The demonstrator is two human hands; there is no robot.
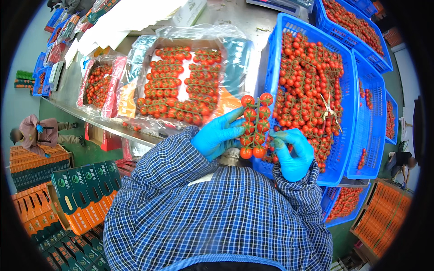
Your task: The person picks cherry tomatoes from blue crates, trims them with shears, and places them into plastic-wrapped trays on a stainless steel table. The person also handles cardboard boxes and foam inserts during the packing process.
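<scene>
My left hand [220, 133], in a blue glove, holds a truss of cherry tomatoes [256, 125] upright by its left side. The red fruits hang in two rows along a green stem. Close to the truss's lower right side is my right hand [294, 154], also gloved, its thumb and forefinger drawn together; whether anything small sits between them cannot be told. On my right, a blue plastic crate [349, 98] is heaped with tomato trusses [305, 81]. Pruning snips [328, 110] lie open on that heap. Ahead to the left stands a plastic-lined carton [234, 61] with trusses laid in rows [203, 78].
A smaller lined box of tomatoes [98, 83] sits left on the steel table [135, 133]. More blue crates [368, 135] line the right side. Folded cartons [88, 189] are stacked behind my left arm. One person [37, 132] stands at left, another [401, 166] at far right.
</scene>
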